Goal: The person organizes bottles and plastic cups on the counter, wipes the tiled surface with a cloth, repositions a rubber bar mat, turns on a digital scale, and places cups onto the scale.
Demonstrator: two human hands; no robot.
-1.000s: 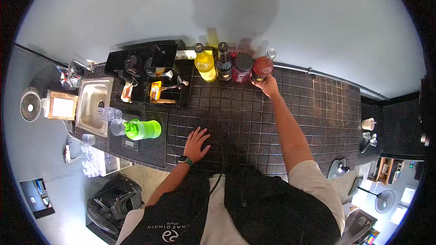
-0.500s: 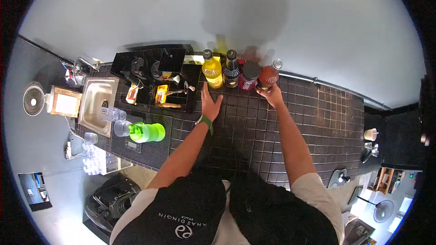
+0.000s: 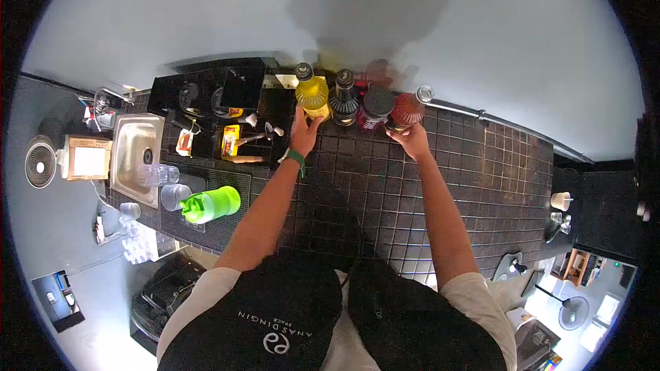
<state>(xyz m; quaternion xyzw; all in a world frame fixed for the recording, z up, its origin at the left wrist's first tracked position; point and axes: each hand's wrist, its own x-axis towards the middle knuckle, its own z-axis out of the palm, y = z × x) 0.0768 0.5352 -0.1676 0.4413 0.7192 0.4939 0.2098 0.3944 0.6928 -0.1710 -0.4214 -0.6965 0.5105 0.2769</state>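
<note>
Wall: smooth, pale grey, matte.
Counter (image 3: 344, 185): small dark square tiles, pale grout lines, hard; all four containers stood in a row by the wall.
Sink (image 3: 117, 165): brushed metal basin, well left of row.
Yellow bottle (image 3: 314, 97): left end of row, dark cap, shiny, ribbed shoulder; probably glass, heavy if full, breakable. Best hold: labelled lower body.
Red bottle (image 3: 408, 110): right end, pale top, ribbed; likely stiff, slick if wet. Best hold: low body, neck for steadying.
Dark bottle (image 3: 344, 108): beside yellow bottle, ribbed, glossy, likely rigid and weighty.
Jar (image 3: 377, 108): squat, wide dark lid, reddish body, between dark bottle and red bottle; best gripped around its sides.
Green shaker (image 3: 218, 204): bright, probably light plastic, lying on its side or upright, couldn't tell.
Hands: apart from each other. Left hand (image 3: 304, 132) cupped low against yellow bottle, grip firmness unclear; right hand (image 3: 412, 141) wrapped around red bottle's lower body.
Clear cups (image 3: 158, 175): thin-walled, smooth, near sink, likely crushable.
</note>
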